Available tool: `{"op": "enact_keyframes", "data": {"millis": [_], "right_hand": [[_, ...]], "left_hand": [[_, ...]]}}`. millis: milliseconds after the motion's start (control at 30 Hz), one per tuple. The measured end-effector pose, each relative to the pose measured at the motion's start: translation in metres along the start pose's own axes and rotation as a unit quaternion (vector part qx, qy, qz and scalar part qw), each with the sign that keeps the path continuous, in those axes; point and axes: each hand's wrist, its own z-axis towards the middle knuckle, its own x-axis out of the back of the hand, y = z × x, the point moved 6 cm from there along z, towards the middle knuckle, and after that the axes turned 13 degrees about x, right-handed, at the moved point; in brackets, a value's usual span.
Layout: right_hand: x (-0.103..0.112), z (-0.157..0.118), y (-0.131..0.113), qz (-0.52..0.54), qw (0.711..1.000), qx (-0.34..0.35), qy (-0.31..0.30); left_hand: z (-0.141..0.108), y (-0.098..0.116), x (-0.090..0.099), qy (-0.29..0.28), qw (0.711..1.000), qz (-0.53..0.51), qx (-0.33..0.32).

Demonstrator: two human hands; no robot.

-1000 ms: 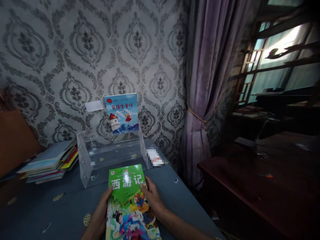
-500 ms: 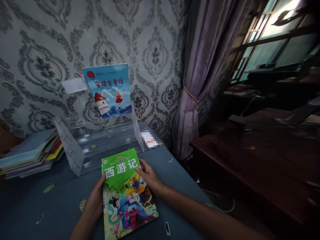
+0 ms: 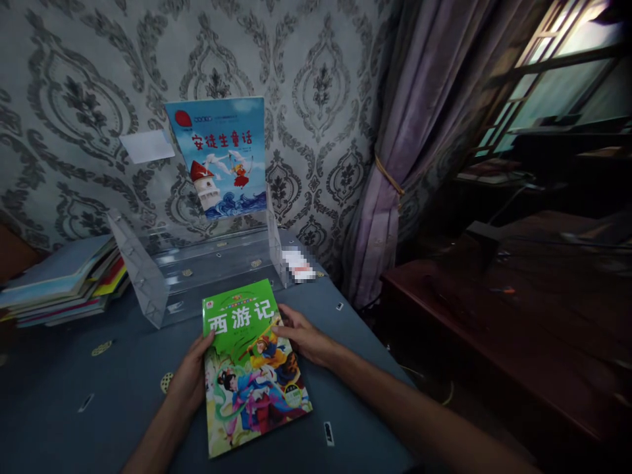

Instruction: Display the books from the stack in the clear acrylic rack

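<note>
A green picture book [image 3: 251, 375] with white Chinese characters and cartoon figures on its cover is held between both hands, front cover up. My left hand [image 3: 190, 372] grips its left edge, thumb on the cover. My right hand [image 3: 303, 334] grips the upper right edge, its thumb resting on the cover and fingers partly hidden behind. Just beyond the book stands a clear acrylic rack [image 3: 217, 266] with tiered shelves. A blue picture book [image 3: 227, 164] with red characters stands upright on its upper back part.
A stack of books [image 3: 59, 280] lies left of the rack. A white paper label [image 3: 147, 146] shows near the rack's upper left. Right of the table [image 3: 133, 401] are a purple curtain [image 3: 370, 243] and a dark red wooden surface [image 3: 494, 329].
The view has shifted slightly, and the rack and blue book appear a little larger. The green book sits slightly higher in view, still in both hands, with its lower edge now showing.
</note>
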Motion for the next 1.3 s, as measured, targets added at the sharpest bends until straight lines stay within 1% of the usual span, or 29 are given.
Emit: {"op": "enact_keyframes", "data": {"millis": [100, 233, 367, 467, 600, 833, 933, 1033, 1100, 1167, 1233, 1300], "right_hand": [[0.0, -0.002, -0.003, -0.013, 0.999, -0.022, -0.033], [0.002, -0.003, -0.006, -0.032, 0.996, -0.039, -0.067], [-0.001, -0.005, -0.011, -0.082, 0.99, -0.03, -0.11], [-0.005, -0.006, -0.015, -0.107, 0.985, -0.015, -0.137], [-0.005, -0.006, -0.016, -0.114, 0.982, 0.007, -0.148], [-0.007, -0.007, -0.013, -0.106, 0.983, 0.011, -0.152], [-0.009, -0.008, -0.014, -0.104, 0.983, 0.02, -0.15], [-0.011, -0.01, -0.016, -0.106, 0.983, 0.027, -0.148], [-0.012, -0.01, -0.018, -0.111, 0.983, 0.034, -0.145], [-0.014, -0.011, -0.021, -0.116, 0.983, 0.047, -0.137], [-0.015, -0.011, -0.025, -0.125, 0.982, 0.065, -0.123], [-0.017, -0.011, -0.031, -0.135, 0.98, 0.092, -0.11]], "left_hand": [[-0.002, 0.001, -0.001, 0.011, 1.0, -0.003, -0.008], [-0.003, 0.002, -0.002, 0.01, 1.0, -0.011, -0.008], [-0.004, 0.004, 0.002, 0.019, 0.999, -0.013, -0.028], [-0.005, 0.004, 0.004, 0.015, 0.999, -0.017, -0.038], [-0.006, 0.002, 0.004, 0.004, 0.999, -0.027, -0.028], [-0.007, -0.005, 0.004, -0.012, 0.998, -0.056, 0.022], [-0.012, -0.006, 0.0, -0.009, 0.998, -0.052, 0.033], [-0.017, -0.004, -0.003, 0.0, 0.999, -0.044, 0.031], [-0.019, -0.001, -0.002, 0.005, 0.999, -0.035, 0.015], [-0.02, 0.004, 0.001, 0.019, 1.0, -0.019, -0.017], [-0.02, 0.01, 0.006, 0.037, 0.997, 0.004, -0.063], [-0.021, 0.017, 0.01, 0.049, 0.991, 0.024, -0.124]]}}
